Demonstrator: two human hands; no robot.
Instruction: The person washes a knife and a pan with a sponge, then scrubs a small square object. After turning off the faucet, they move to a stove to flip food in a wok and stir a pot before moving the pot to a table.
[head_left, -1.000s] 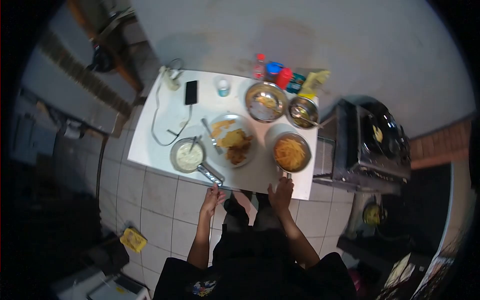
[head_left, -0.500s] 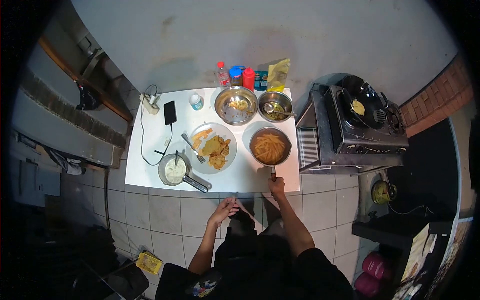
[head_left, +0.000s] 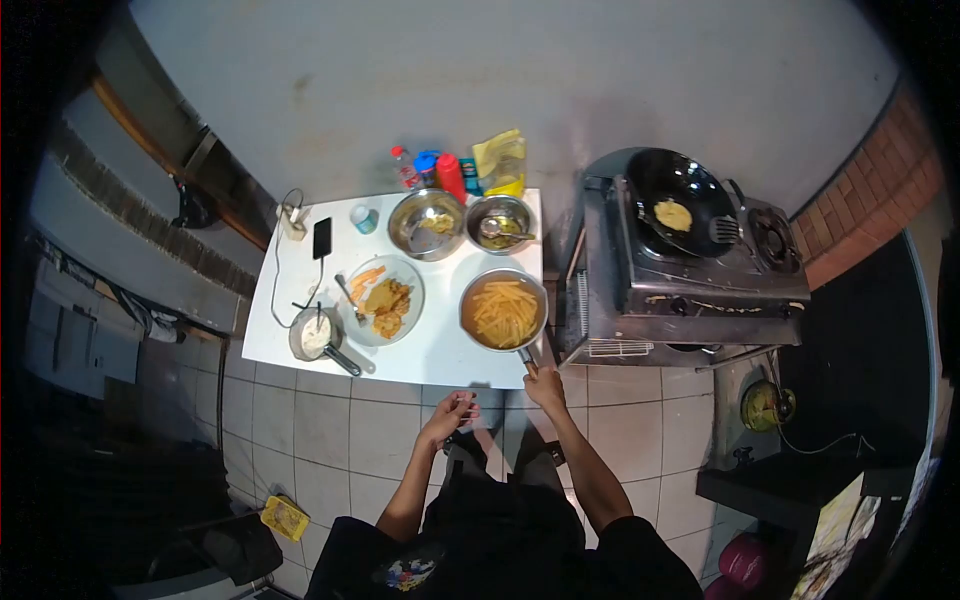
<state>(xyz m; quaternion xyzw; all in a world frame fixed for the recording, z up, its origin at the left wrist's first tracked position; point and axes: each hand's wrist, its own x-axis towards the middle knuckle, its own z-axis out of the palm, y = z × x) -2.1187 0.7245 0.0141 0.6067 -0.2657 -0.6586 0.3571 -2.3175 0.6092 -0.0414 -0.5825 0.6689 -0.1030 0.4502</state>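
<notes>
My right hand (head_left: 545, 389) is closed round the handle of a steel saucepan (head_left: 503, 311) full of cut fries in liquid, at the white table's (head_left: 430, 345) right front corner. My left hand (head_left: 452, 415) hovers just off the table's front edge, fingers apart and slightly curled, holding nothing. Left of the saucepan, a glass plate (head_left: 408, 325) carries fried pieces, orange strips and a fork (head_left: 347, 291). A small pot (head_left: 317, 334) with white batter stands at the front left. Two steel bowls (head_left: 427, 224) (head_left: 500, 222) sit behind the saucepan.
On the right stands a gas stove (head_left: 715, 290) with a black wok (head_left: 680, 203) holding a yellow round piece and a slotted spatula (head_left: 724, 230). Bottles (head_left: 450, 176), a yellow packet (head_left: 500, 163), a white jar (head_left: 363, 219) and a phone (head_left: 322, 237) are at the table's back.
The view has shifted to the right, toward the stove. The saucepan now appears nearer and slightly tilted in view, with my right hand still on its handle. My left hand remains apart from everything.
</notes>
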